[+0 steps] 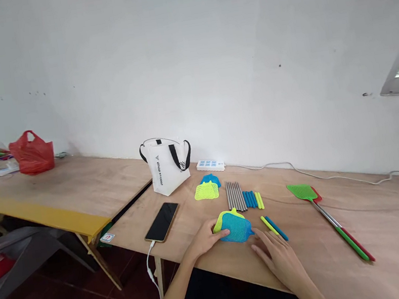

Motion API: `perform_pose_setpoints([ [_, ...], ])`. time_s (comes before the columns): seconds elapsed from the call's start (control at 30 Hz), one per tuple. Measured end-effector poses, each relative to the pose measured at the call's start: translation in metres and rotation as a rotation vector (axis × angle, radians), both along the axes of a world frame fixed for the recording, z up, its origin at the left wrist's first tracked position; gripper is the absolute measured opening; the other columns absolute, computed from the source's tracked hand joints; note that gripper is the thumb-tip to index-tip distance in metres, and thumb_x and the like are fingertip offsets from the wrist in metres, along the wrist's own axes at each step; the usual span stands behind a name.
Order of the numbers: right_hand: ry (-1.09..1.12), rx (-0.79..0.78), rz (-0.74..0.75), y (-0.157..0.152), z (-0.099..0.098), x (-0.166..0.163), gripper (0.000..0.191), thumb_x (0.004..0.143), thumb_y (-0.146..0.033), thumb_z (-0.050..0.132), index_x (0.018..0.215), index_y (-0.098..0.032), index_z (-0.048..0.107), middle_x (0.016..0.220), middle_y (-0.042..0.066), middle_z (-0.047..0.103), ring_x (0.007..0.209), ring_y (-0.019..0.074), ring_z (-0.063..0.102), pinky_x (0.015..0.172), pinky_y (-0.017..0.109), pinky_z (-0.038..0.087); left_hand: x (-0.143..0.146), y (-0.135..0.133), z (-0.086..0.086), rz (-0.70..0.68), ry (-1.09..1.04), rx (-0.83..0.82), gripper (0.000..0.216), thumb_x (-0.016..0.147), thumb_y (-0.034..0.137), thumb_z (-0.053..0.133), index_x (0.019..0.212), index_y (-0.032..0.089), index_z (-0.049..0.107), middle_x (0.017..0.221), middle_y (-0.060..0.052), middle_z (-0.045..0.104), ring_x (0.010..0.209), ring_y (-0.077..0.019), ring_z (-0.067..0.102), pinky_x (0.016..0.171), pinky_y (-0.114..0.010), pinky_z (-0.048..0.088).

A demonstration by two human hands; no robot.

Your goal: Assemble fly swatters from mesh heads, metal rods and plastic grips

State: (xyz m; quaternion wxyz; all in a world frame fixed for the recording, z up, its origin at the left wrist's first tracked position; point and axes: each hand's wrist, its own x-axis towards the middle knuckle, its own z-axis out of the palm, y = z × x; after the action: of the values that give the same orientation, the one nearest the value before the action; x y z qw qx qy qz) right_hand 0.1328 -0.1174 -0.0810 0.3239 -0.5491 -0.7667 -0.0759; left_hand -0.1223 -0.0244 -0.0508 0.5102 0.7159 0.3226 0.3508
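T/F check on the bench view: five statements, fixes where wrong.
1. The left hand's thumb rests on a blue mesh head. True.
2. The right hand holds the phone. False: the phone lies on the table, apart from both hands.
3. A white cable runs from the phone. True.
4. The white bag has red handles. False: they are black.
5. The green swatter's head partly covers the red swatter's. True.
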Motion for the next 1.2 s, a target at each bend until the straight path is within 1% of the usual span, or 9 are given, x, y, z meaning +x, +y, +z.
perform_pose_setpoints([
  [0.1, 0.078, -0.049, 0.019, 0.000, 0.004, 0.000, 0.033, 0.103, -0.051, 0.042, 0.109, -0.029, 0.065, 0.097, 0.003, 0.074, 0.091, 0.0222, 0.072, 0.081, 0.036, 0.056, 0.000, -0.002, 0.001, -0.022, -0.033, -0.052, 0.055, 0.079, 0.050, 0.081, 0.121, 0.018, 0.068, 0.116, -0.006, 0.073, 0.108, -0.0285, 0.066, 0.092, -0.037, 0.054],
  [0.2, 0.148, -0.106, 0.011, 0.000, 0.008, 0.002, 0.040, 0.103, -0.054, 0.040, 0.089, -0.027, 0.066, 0.087, 0.003, 0.073, 0.084, 0.0227, 0.071, 0.074, 0.035, 0.056, 0.001, -0.005, 0.004, 0.028, -0.038, -0.043, 0.073, 0.073, 0.045, 0.087, 0.134, 0.020, 0.058, 0.131, -0.009, 0.066, 0.118, -0.0300, 0.062, 0.097, -0.039, 0.053],
  [0.43, 0.419, -0.275, 0.094, -0.003, 0.020, 0.004, 0.041, 0.100, -0.057, 0.045, 0.108, -0.028, 0.074, 0.105, 0.007, 0.077, 0.103, 0.0255, 0.072, 0.089, 0.036, 0.059, 0.002, -0.008, 0.011, 0.110, -0.156, -0.001, 0.063, 0.075, 0.046, 0.086, 0.124, 0.022, 0.054, 0.118, -0.006, 0.067, 0.107, -0.0246, 0.065, 0.089, -0.035, 0.055],
  [0.67, 0.443, -0.244, 0.025, -0.002, 0.019, 0.006, 0.037, 0.100, -0.054, 0.047, 0.110, -0.030, 0.074, 0.113, 0.004, 0.077, 0.106, 0.0256, 0.072, 0.090, 0.036, 0.059, 0.001, -0.003, 0.007, 0.154, -0.200, -0.022, 0.042, 0.079, 0.053, 0.080, 0.096, 0.015, 0.072, 0.099, -0.009, 0.074, 0.098, -0.0260, 0.068, 0.088, -0.037, 0.056],
  [0.77, 0.341, -0.205, 0.010, -0.001, 0.014, 0.006, 0.037, 0.101, -0.053, 0.045, 0.107, -0.029, 0.073, 0.107, 0.005, 0.077, 0.100, 0.0253, 0.073, 0.087, 0.037, 0.060, 0.002, -0.004, 0.003, 0.119, -0.153, 0.011, 0.043, 0.080, 0.052, 0.079, 0.102, 0.016, 0.075, 0.102, -0.009, 0.075, 0.100, -0.0273, 0.069, 0.089, -0.038, 0.056],
  [0.9, 0.239, -0.165, -0.002, -0.001, 0.011, 0.006, 0.038, 0.103, -0.052, 0.042, 0.108, -0.029, 0.072, 0.106, 0.006, 0.076, 0.099, 0.0249, 0.073, 0.084, 0.037, 0.059, 0.006, -0.007, -0.001, -0.035, -0.031, 0.011, 0.041, 0.084, 0.051, 0.076, 0.104, 0.016, 0.076, 0.100, -0.008, 0.076, 0.099, -0.0276, 0.070, 0.089, -0.038, 0.057],
  [0.97, 0.216, -0.160, -0.013, -0.001, 0.010, 0.005, 0.039, 0.103, -0.051, 0.041, 0.110, -0.029, 0.072, 0.107, 0.006, 0.076, 0.101, 0.0248, 0.072, 0.085, 0.037, 0.059, 0.007, -0.006, -0.002, -0.075, -0.039, -0.011, 0.041, 0.086, 0.051, 0.074, 0.109, 0.016, 0.074, 0.107, -0.008, 0.076, 0.102, -0.0277, 0.070, 0.090, -0.039, 0.057],
  [1.1, 0.191, -0.152, -0.036, 0.000, 0.008, 0.006, 0.037, 0.104, -0.049, 0.041, 0.115, -0.029, 0.071, 0.111, 0.005, 0.076, 0.104, 0.0241, 0.071, 0.085, 0.036, 0.058, -0.002, 0.002, 0.000, 0.045, -0.086, -0.022, 0.060, 0.086, 0.050, 0.074, 0.135, 0.020, 0.056, 0.122, -0.010, 0.072, 0.112, -0.0278, 0.068, 0.092, -0.039, 0.057],
  [1.2, 0.171, -0.144, -0.032, 0.000, 0.007, 0.005, 0.037, 0.104, -0.048, 0.040, 0.113, -0.029, 0.071, 0.109, 0.005, 0.075, 0.101, 0.0232, 0.071, 0.085, 0.036, 0.058, -0.023, 0.012, 0.003, 0.113, -0.019, -0.029, 0.069, 0.085, 0.051, 0.073, 0.141, 0.021, 0.045, 0.119, -0.010, 0.072, 0.109, -0.0279, 0.069, 0.089, -0.041, 0.057],
])
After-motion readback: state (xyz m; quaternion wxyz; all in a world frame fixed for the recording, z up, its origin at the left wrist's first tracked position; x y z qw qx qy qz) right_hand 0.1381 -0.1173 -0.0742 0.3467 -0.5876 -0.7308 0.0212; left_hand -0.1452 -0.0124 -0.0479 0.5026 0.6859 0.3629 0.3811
